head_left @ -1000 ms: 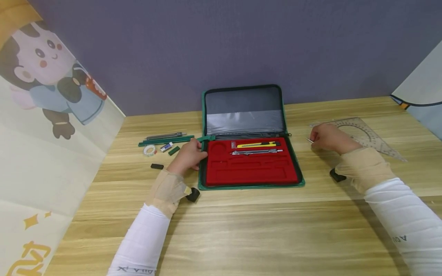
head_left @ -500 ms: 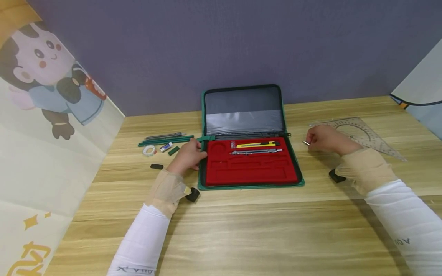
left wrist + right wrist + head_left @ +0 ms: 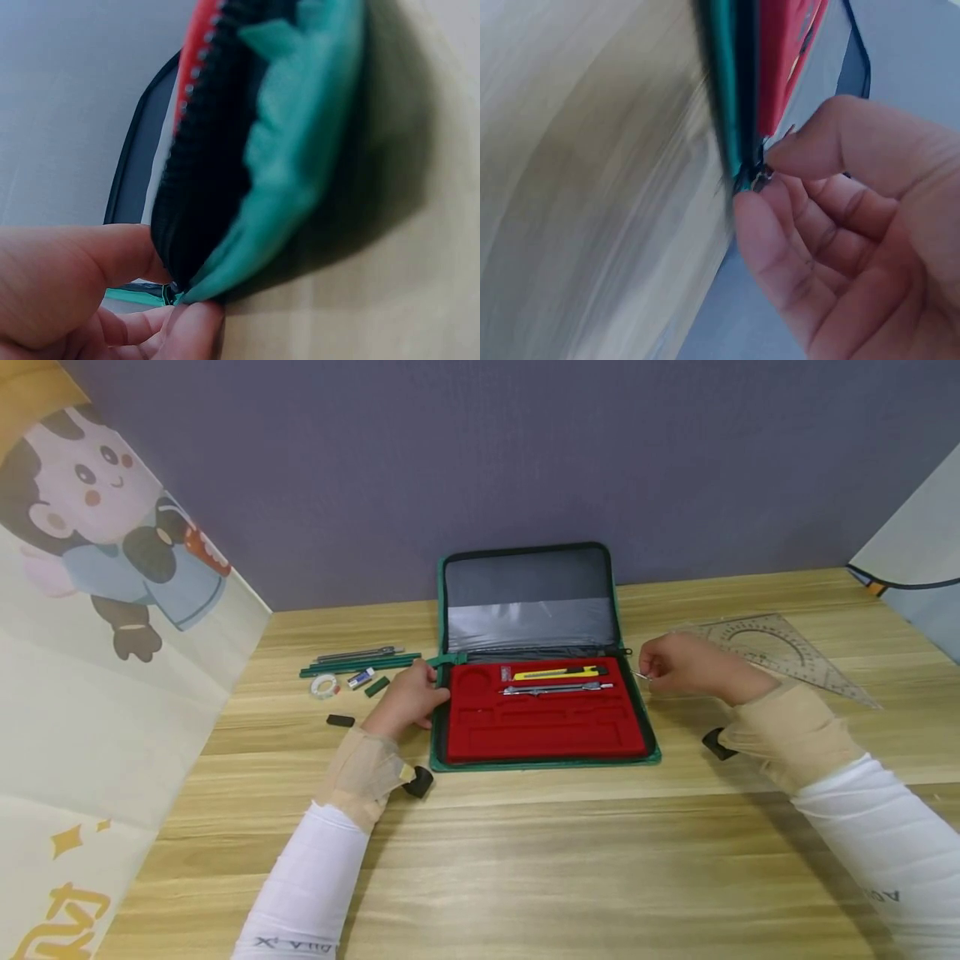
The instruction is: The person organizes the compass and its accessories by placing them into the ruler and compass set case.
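green fabric edges an open zip case (image 3: 545,765) lying flat in the middle of a wooden desk (image 3: 525,860), its grey lid leaning back against the far wall. inside is a red moulded tray (image 3: 540,731) with a yellow utility knife (image 3: 558,674) and, just nearer, a metal compass (image 3: 555,690).

the left hand (image 3: 408,697) rests at the case's left edge, its grip closed on that edge, thumb and fingers pinching the green and black fabric as the left wrist view shows.

the right hand (image 3: 686,664) sits just right of the case's far right corner, its grip pinching a small thin metal piece (image 3: 641,676) between thumb and forefinger. in the right wrist view that piece lies right against the case's edge; what it is cannot be told.

right of that hand a clear set square (image 3: 780,652) lies flat on the desk. left of the case lie green pencils (image 3: 360,665), a roll of tape (image 3: 326,687), a small eraser (image 3: 362,677) and a small black block (image 3: 341,721).
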`<action>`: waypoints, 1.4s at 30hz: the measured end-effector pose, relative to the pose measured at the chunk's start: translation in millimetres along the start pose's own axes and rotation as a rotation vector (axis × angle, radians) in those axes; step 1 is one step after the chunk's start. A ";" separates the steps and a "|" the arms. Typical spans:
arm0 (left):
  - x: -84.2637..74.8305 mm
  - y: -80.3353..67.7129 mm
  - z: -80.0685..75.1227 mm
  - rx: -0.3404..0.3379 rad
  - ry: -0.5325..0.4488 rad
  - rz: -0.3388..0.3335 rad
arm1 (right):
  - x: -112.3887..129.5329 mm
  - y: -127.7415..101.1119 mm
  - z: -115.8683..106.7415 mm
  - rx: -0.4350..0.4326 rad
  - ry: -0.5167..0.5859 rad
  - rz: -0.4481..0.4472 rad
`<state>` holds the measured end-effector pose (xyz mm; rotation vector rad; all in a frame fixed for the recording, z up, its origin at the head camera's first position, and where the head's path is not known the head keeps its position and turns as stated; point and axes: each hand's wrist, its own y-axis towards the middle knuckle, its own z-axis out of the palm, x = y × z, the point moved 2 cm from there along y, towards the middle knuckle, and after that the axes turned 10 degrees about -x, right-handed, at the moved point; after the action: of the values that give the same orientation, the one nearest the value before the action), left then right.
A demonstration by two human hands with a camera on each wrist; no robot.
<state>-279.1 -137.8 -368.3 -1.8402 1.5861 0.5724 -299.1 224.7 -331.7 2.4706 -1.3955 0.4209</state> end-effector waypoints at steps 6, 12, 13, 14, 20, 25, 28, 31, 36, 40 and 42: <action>-0.9 -0.4 -0.6 0.002 0.008 0.007 | 14.4 2.8 5.8 0.015 0.007 -0.047; -0.5 -0.9 -0.3 -0.005 0.013 0.013 | 26.5 4.4 15.3 0.086 0.031 -0.092; -0.3 -1.2 -0.4 -0.006 0.013 0.015 | 27.9 4.7 17.0 0.100 0.029 -0.100; -0.1 -1.1 -0.2 -0.007 0.012 0.018 | 29.2 5.2 18.7 0.115 0.026 -0.107; 0.7 -0.8 -0.1 -0.010 0.010 0.028 | 36.3 5.8 24.3 0.164 0.043 -0.145; 0.8 0.5 0.1 -0.010 0.014 0.027 | 40.8 4.6 24.7 0.161 0.062 -0.176; 0.9 0.5 0.0 -0.010 0.013 0.027 | 42.0 4.0 24.9 0.166 0.067 -0.181; 1.0 -0.1 -0.3 -0.012 0.018 0.031 | 43.0 3.4 24.9 0.174 0.076 -0.186; 0.9 0.6 0.1 -0.011 0.016 0.025 | 44.1 2.8 26.0 0.185 0.083 -0.201; 0.9 0.3 0.3 -0.007 0.006 0.023 | 44.7 2.7 27.7 0.191 0.078 -0.220; 0.9 -0.2 0.2 -0.004 0.005 0.025 | 45.3 2.6 28.1 0.192 0.077 -0.227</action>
<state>-278.8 -138.2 -369.0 -1.8287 1.6137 0.5833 -275.7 177.5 -340.2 2.6952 -1.0737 0.6165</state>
